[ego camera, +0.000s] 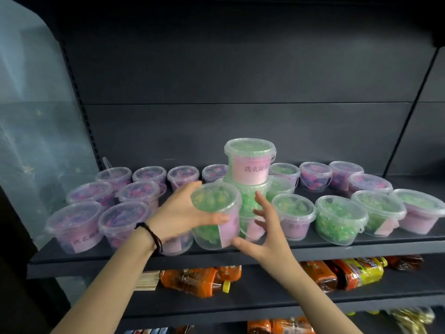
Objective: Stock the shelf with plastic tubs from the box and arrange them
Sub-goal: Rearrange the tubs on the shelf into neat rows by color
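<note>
Head view of a dark shelf (337, 251) stocked with clear lidded tubs. Centre: green tub (212, 213), tilted, raised just in front of the front row and above the shelf edge. Left hand (178, 215) wrapped round the tub's left side, thumb laid across the front wall beside the pink label. Right hand (267, 233) spread wide with straight fingers, gripping nothing, thumb tip touching the tub's lower right corner. Directly behind: stacked green tubs (250, 165), the topmost upright with its pink label facing forward. Left part of the shelf: purple-filled tubs (134, 196) in several rows. Right part: further green tubs (342, 218) along the front, purple ones at the back. Black cord band (150, 233) round the left wrist. Lower shelf (265, 295): orange bottled drinks (192, 280) lying on their sides, yellow-labelled bottles (366, 268) farther right.
</note>
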